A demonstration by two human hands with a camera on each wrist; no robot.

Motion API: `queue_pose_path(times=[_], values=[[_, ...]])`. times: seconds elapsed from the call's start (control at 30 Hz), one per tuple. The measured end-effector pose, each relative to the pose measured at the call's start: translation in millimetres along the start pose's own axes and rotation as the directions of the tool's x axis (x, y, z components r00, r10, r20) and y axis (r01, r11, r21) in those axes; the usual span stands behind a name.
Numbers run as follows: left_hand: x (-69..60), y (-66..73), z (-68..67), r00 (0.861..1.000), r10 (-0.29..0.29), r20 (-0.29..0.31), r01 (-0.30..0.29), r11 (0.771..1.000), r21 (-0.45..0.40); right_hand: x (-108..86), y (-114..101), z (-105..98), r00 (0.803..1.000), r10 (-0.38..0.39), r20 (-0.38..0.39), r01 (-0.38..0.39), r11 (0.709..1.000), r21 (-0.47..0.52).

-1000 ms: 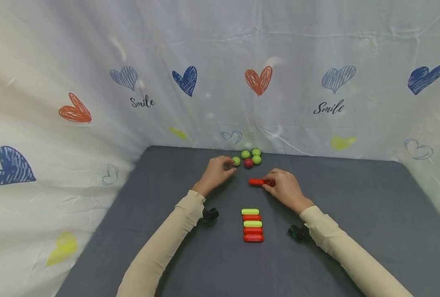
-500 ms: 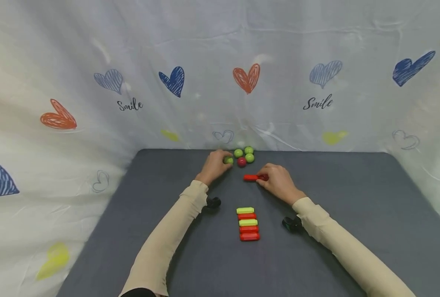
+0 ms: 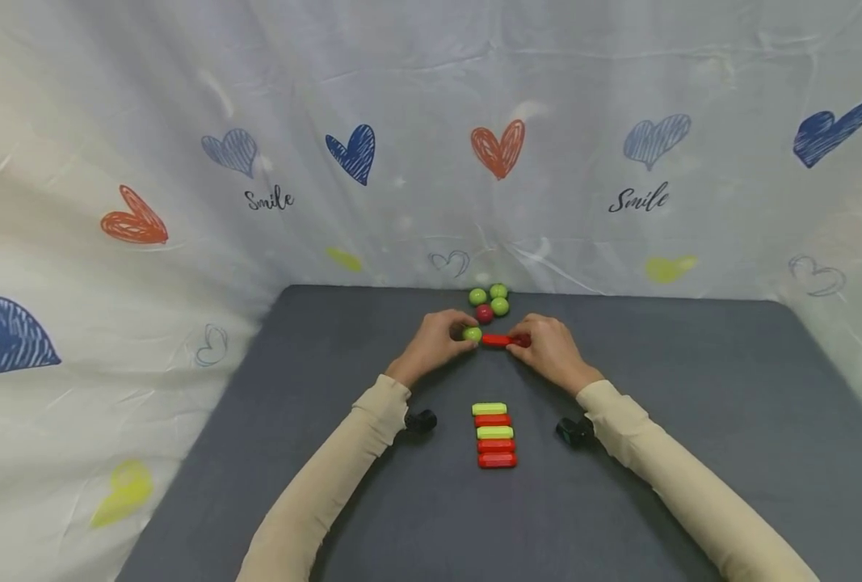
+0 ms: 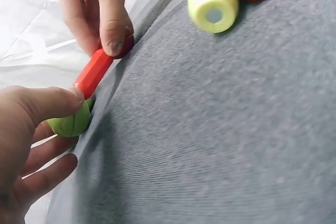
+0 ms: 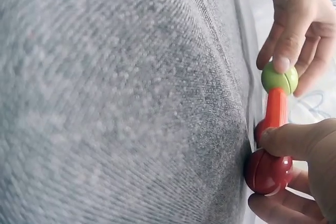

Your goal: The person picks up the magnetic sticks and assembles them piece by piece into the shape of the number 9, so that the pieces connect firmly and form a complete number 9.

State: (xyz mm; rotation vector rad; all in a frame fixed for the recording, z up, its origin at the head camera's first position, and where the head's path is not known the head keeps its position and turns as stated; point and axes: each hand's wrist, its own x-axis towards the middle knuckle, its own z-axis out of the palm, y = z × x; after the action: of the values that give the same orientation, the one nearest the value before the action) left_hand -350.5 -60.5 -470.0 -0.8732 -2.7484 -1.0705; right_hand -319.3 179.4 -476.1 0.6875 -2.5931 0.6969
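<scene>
My left hand (image 3: 432, 346) pinches a green ball (image 3: 472, 334) between thumb and fingers. In my right hand (image 3: 551, 349) is a red rod (image 3: 498, 340), gripped near the end that bears a dark red ball (image 5: 269, 172). The rod's free end meets the green ball, as the right wrist view shows; whether it is fixed there I cannot tell. Just behind the hands sit a loose red ball (image 3: 485, 314) and several green balls (image 3: 499, 306) in a cluster.
Nearer on the grey table (image 3: 372, 517) lies a short column of yellow rods (image 3: 494, 433) and red rods (image 3: 497, 460), side by side. A white curtain (image 3: 416, 97) printed with hearts hangs behind the table and along its left side.
The left hand has taken the green ball from beside the cluster and brought it nearer and to the right, against the red rod's end. The right hand keeps its hold on the rod.
</scene>
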Motion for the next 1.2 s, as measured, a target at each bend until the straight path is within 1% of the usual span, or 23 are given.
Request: queue_pose_path(times=[0.23,0.37,0.5,0.73,0.9,1.07,1.2], values=[[-6.3,-4.7,7.8,1.000,0.013,-0.012,-0.013,0.999,-0.030,-0.3,-1,1,1.000,-0.008,0.016,0.008,1.000,-0.018],[-6.4,-5.9,8.2,0.999,0.021,-0.029,-0.022,0.999,-0.038,1.5,0,0,1.000,-0.029,0.008,0.030,0.999,-0.024],[-6.0,-5.0,6.9,0.999,0.023,-0.030,-0.025,0.998,-0.050,3.1,-1,-2,0.999,-0.030,0.010,0.031,0.999,-0.025],[-8.3,-7.4,9.5,0.999,0.035,-0.025,-0.036,0.999,-0.031,2.3,-2,-1,0.999,-0.016,0.030,0.017,0.999,-0.027],[-10.9,-10.3,12.1,0.999,0.029,-0.026,-0.030,0.999,-0.033,0.7,-2,2,0.999,-0.020,0.039,0.021,0.999,-0.030],[-12.3,-9.6,10.5,0.999,0.034,-0.010,-0.034,0.999,-0.031,0.7,-2,1,0.999,-0.018,0.043,0.019,0.999,-0.032],[-13.9,-4.3,2.6,0.999,0.033,-0.009,-0.033,0.999,-0.021,1.1,-2,-1,0.999,-0.017,0.040,0.018,0.999,-0.028]])
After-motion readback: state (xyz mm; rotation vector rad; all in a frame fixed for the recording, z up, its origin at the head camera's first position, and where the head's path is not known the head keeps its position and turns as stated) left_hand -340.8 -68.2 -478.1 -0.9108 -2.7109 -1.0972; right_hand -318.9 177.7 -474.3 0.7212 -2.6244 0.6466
